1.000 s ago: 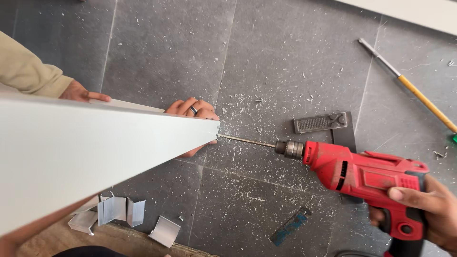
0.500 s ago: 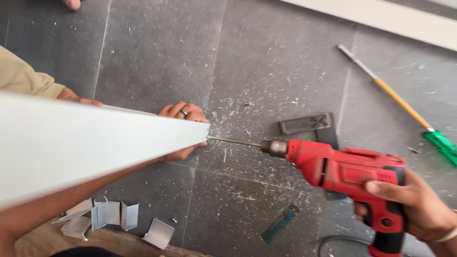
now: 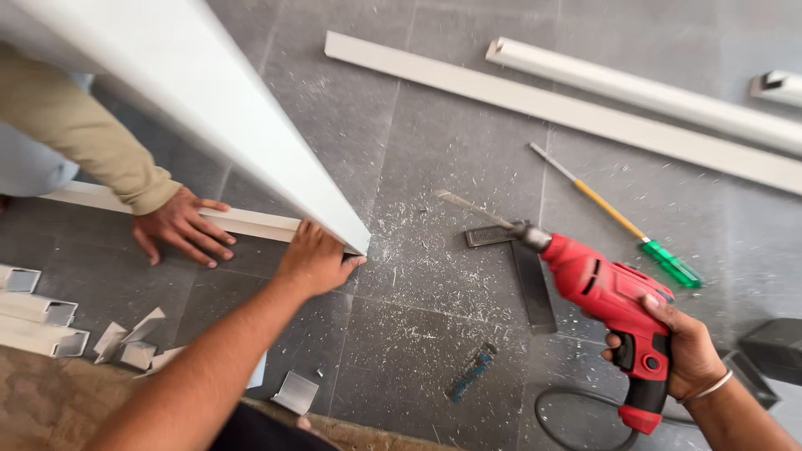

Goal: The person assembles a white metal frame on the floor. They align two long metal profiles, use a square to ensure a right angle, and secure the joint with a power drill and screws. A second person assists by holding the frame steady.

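My right hand [image 3: 681, 351] is wrapped tight round the grip of the red drill [image 3: 614, 292], its bit [image 3: 472, 207] lifted clear and pointing up-left over the grey tiled floor [image 3: 401, 125]. My left hand [image 3: 313, 260] lies flat, fingers spread, pressing the end of the white channel [image 3: 251, 222] that lies on the floor, right where the big white panel [image 3: 217, 108] comes down to its corner. Another person's hand [image 3: 180, 227] presses the same channel further left. White shavings [image 3: 418, 250] litter the floor between my hands. I judge the risks to be these: my fingers lie close to where the bit would enter, so a skid off the smooth face could reach them, and the cord [image 3: 576, 409] looped below the drill could snag
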